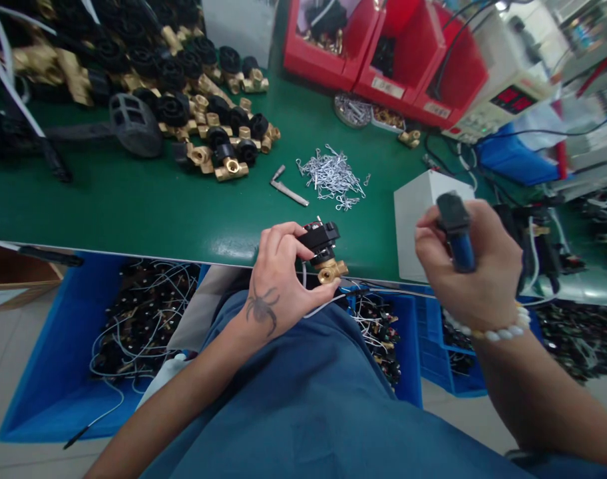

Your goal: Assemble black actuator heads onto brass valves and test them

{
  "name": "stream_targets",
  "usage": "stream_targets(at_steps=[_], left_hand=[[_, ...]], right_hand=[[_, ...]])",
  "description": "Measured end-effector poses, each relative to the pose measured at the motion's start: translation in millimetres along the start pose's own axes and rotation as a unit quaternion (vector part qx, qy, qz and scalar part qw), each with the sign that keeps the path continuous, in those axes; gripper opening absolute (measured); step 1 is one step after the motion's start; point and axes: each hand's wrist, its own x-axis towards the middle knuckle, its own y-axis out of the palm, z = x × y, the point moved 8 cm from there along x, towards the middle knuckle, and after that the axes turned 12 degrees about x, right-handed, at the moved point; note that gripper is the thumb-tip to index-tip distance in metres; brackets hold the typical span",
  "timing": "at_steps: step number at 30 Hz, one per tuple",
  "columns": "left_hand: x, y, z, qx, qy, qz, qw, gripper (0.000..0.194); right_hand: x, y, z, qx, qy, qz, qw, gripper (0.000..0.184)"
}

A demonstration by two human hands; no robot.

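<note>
My left hand (278, 283) grips a small valve (325, 251) with a black coil on top and a brass body below, held at the near edge of the green bench (148, 199); a white wire trails from it. My right hand (466, 266) is closed round a tool with a blue and black handle (457, 233), held upright to the right of the valve, apart from it. A pile of small silver clips (332, 176) lies on the bench just beyond the valve.
Several brass and black valves (218, 126) are heaped at the back left. Red bins (383, 46) stand at the back, a white box (418, 213) beside my right hand. Blue crates (58, 359) of wired parts sit below the bench. A small metal tool (287, 189) lies near the clips.
</note>
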Motion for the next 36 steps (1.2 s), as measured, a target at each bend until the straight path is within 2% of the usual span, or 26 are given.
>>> stream_targets(at_steps=[1, 4, 5, 6, 7, 9, 10, 11, 12, 14, 15, 16, 17, 20, 21, 22, 25, 26, 27, 30, 31, 32, 35, 36], left_hand=[[0.0, 0.0, 0.2, 0.002, 0.000, 0.000, 1.000, 0.041], [-0.3, -0.7, -1.6, 0.007, 0.012, -0.003, 1.000, 0.041], [-0.5, -0.8, -2.1, 0.008, 0.015, -0.003, 1.000, 0.041], [-0.5, -0.9, -2.2, 0.009, 0.016, -0.003, 1.000, 0.041], [-0.5, -0.8, -2.0, 0.008, 0.015, -0.003, 1.000, 0.041], [-0.4, -0.5, -1.0, 0.005, 0.009, -0.002, 1.000, 0.042], [-0.3, -0.4, -0.5, 0.004, 0.006, -0.002, 1.000, 0.042], [-0.2, -0.4, -0.4, 0.004, 0.007, -0.002, 1.000, 0.041], [-0.2, -0.4, -0.4, 0.005, 0.008, -0.002, 1.000, 0.041], [-0.2, -0.5, -0.8, 0.009, 0.013, -0.002, 1.000, 0.041], [-0.3, -0.4, -0.9, 0.010, 0.015, -0.001, 1.000, 0.041], [-0.3, -0.3, -1.0, 0.010, 0.016, -0.001, 1.000, 0.040], [-0.3, -0.2, -0.6, 0.010, 0.014, 0.001, 1.000, 0.040], [-0.3, -0.2, 0.9, 0.008, 0.006, 0.002, 1.000, 0.041], [-0.2, -0.2, 1.2, 0.009, 0.005, 0.002, 1.000, 0.042], [-0.2, -0.4, 1.2, 0.010, 0.006, 0.001, 1.000, 0.042], [-0.3, -0.3, 0.6, 0.017, 0.012, 0.002, 1.000, 0.042], [-0.3, -0.3, 0.7, 0.019, 0.012, 0.002, 1.000, 0.042], [-0.2, -0.3, 0.9, 0.018, 0.011, 0.001, 1.000, 0.042], [-0.1, 0.0, 2.2, 0.013, 0.004, 0.001, 1.000, 0.043], [0.0, 0.1, 2.3, 0.012, 0.004, 0.001, 1.000, 0.043], [0.0, 0.3, 2.4, 0.013, 0.005, 0.002, 1.000, 0.043], [0.5, -0.3, 2.3, 0.019, 0.014, 0.002, 1.000, 0.042], [0.7, -0.5, 2.5, 0.019, 0.016, 0.004, 1.000, 0.041]], right_hand=[[-0.5, 3.8, -0.4, -0.005, 0.001, 0.016, 1.000, 0.013], [-6.0, 34.4, -2.0, -0.056, -0.005, 0.188, 0.981, 0.011], [-7.5, 38.6, -2.5, -0.064, -0.008, 0.218, 0.974, 0.012], [-6.5, 36.4, -2.5, -0.058, -0.007, 0.209, 0.976, 0.012], [-3.6, 28.3, -2.1, -0.038, -0.006, 0.163, 0.986, 0.013], [-0.3, 6.8, -3.5, 0.013, 0.002, 0.034, 0.999, 0.012], [-0.9, 2.2, -4.7, 0.027, 0.003, 0.000, 1.000, 0.012], [-1.8, 4.4, -5.3, 0.025, 0.000, 0.002, 1.000, 0.012], [-2.7, 12.2, -5.0, 0.013, -0.007, 0.036, 0.999, 0.012], [-6.8, 35.0, -4.4, -0.023, -0.021, 0.153, 0.988, 0.013], [-8.4, 41.3, -4.0, -0.034, -0.024, 0.189, 0.981, 0.013], [-8.1, 41.7, -3.3, -0.036, -0.024, 0.194, 0.980, 0.013], [-5.7, 36.1, -2.2, -0.029, -0.021, 0.166, 0.985, 0.013], [-0.5, 8.4, 2.3, -0.001, -0.027, 0.015, 1.000, 0.013], [-0.9, 6.7, 3.4, -0.007, -0.034, 0.002, 0.999, 0.013], [-1.6, 12.1, 3.7, -0.023, -0.038, 0.026, 0.999, 0.013], [-8.2, 42.1, -3.8, -0.073, -0.019, 0.186, 0.980, 0.016], [-9.0, 44.2, -6.6, -0.069, -0.005, 0.198, 0.978, 0.018], [-7.6, 40.3, -8.5, -0.051, 0.007, 0.174, 0.983, 0.018], [-4.0, 11.6, -12.3, 0.017, 0.030, -0.005, 0.999, 0.015], [-5.2, 8.5, -12.9, 0.024, 0.030, -0.031, 0.999, 0.014], [-6.3, 12.8, -12.7, 0.017, 0.026, -0.018, 0.999, 0.014], [-13.1, 48.6, -11.8, -0.023, 0.013, 0.150, 0.988, 0.016], [-15.5, 56.1, -13.0, -0.025, 0.018, 0.183, 0.983, 0.016]])
